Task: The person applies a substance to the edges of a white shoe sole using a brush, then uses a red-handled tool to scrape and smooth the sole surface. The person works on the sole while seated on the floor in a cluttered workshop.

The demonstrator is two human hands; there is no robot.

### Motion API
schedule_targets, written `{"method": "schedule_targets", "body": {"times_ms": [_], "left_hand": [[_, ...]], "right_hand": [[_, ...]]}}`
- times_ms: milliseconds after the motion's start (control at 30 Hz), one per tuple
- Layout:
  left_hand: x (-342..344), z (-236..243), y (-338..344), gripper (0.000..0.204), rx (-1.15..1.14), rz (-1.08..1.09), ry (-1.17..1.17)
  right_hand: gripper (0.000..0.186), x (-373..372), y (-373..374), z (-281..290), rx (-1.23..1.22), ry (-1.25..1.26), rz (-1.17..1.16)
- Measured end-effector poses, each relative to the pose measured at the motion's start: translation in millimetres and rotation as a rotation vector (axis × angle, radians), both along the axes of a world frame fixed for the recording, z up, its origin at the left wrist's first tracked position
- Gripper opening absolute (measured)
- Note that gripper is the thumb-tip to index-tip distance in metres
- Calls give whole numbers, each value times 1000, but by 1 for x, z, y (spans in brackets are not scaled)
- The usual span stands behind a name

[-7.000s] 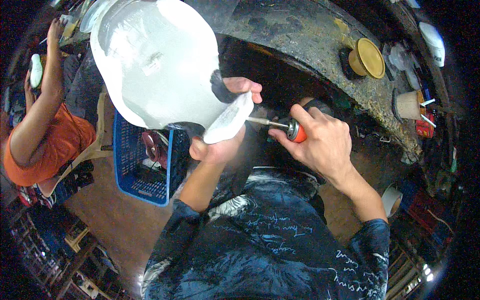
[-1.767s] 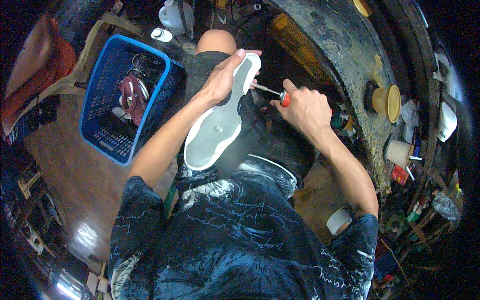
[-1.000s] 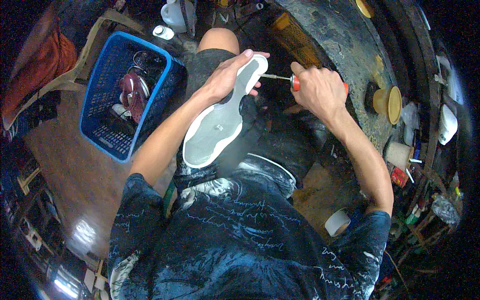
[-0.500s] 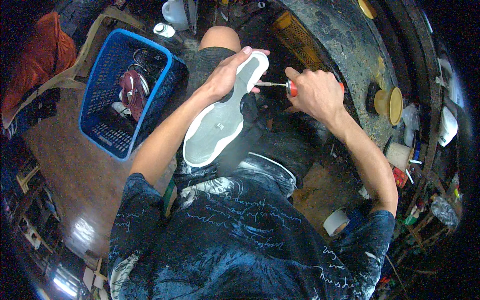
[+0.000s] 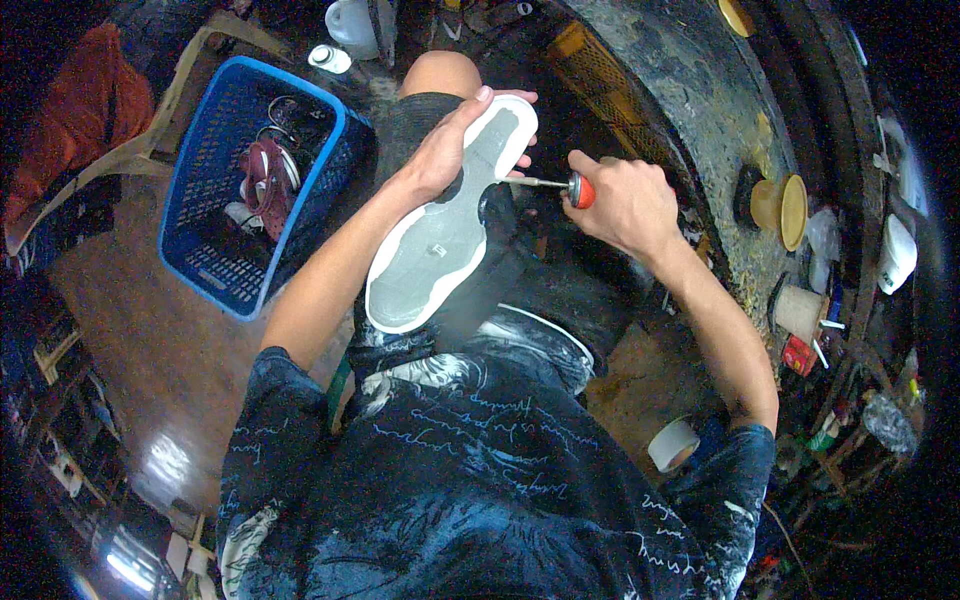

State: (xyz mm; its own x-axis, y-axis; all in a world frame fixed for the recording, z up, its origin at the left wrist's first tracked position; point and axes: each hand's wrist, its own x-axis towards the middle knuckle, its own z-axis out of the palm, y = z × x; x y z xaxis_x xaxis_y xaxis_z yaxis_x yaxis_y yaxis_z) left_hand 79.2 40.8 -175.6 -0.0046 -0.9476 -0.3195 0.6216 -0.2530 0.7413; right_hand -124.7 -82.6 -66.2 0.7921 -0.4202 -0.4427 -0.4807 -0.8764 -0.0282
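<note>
My left hand (image 5: pixel 438 160) is closed around a shoe (image 5: pixel 440 250) held over my lap, with its grey, white-edged sole facing up. The thumb lies along the sole's edge near the far end, and other fingertips show past its right side. In my right hand (image 5: pixel 630 205) is a red-handled awl (image 5: pixel 545 182), its thin metal shaft pointing left. The shaft's end meets the right edge of the shoe at the narrow middle. Whether the tip has gone into the shoe cannot be made out.
To the left stands a blue plastic basket (image 5: pixel 345 130) holding dark red and white footwear (image 5: pixel 268 190). Behind it are a white bottle (image 5: pixel 330 60) and a pale jug (image 5: pixel 352 28). A worn dark surface (image 5: pixel 690 110) curves along the right, bearing a yellowish round container (image 5: pixel 790 213). A tape roll (image 5: pixel 673 445) lies lower right.
My right hand and the awl have shifted slightly down and left, toward the shoe's narrow middle. My left hand and the shoe's far end have tilted up a little.
</note>
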Motion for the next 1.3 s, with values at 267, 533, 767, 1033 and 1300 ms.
{"method": "schedule_targets", "body": {"times_ms": [267,533,767,1033,1300], "left_hand": [[6,-3,7,77,-1,65,190],[6,-2,37,80,25,-5,642],[5,-5,41,84,11,21,501],[3,-12,39,86,12,27,392],[-1,-13,40,83,-4,107,494]], "right_hand": [[38,-14,24,-11,58,-101,-195],[40,-21,53,-17,144,-146,-423],[40,-22,59,-29,141,-118,-474],[38,-17,61,-35,144,-125,-449],[41,-17,69,-37,177,-109,-484]]}}
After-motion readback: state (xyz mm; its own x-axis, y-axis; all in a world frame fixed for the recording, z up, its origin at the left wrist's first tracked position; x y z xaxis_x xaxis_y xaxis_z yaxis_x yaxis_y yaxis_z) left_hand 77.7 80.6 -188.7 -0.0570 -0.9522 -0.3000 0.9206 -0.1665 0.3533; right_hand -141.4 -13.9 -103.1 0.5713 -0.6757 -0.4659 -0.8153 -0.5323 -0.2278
